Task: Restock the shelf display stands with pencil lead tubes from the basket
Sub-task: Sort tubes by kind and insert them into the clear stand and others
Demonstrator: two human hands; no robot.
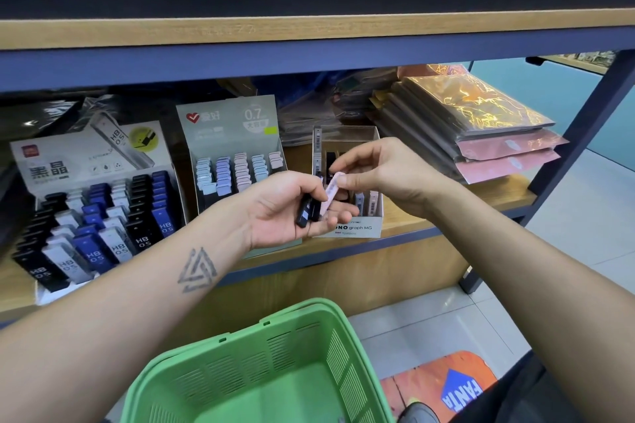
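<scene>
Up front, both forearms reach in from the bottom corners and meet before the lower shelf (457, 213). The left hand (285, 208) is turned palm-up, its fingers (338, 216) curled under a small bunch of dark lead tubes (309, 211) that lie across the palm, with the thumb pressing on them from above. The right hand (385, 170) comes in from the right with its wrist bent, pinching the upper end of a pink lead tube (331, 187) between thumb and forefinger; the other fingers are loosely bent above it. The pink tube's lower end sits among the dark tubes in the left hand, so both hands touch it.

Both hands hover just in front of the clear Mono graph stand (348, 228), which holds a few upright tubes at its right side. Most of its inside is hidden behind the hands, so how full it is cannot be told. To its left stands the grey 0.7 stand (228, 124) with rows of pastel tubes, its lower front covered by the left wrist, and further left the HB 0.5 stand (92, 216) with black, blue and white tubes.

The green basket (261, 371) sits below the arms; its near part is cut off by the bottom edge, and only bare green floor shows inside. How many dark tubes the left hand holds is hard to make out. Stacked wrapped packs (481, 124) lie on the shelf at right.
</scene>
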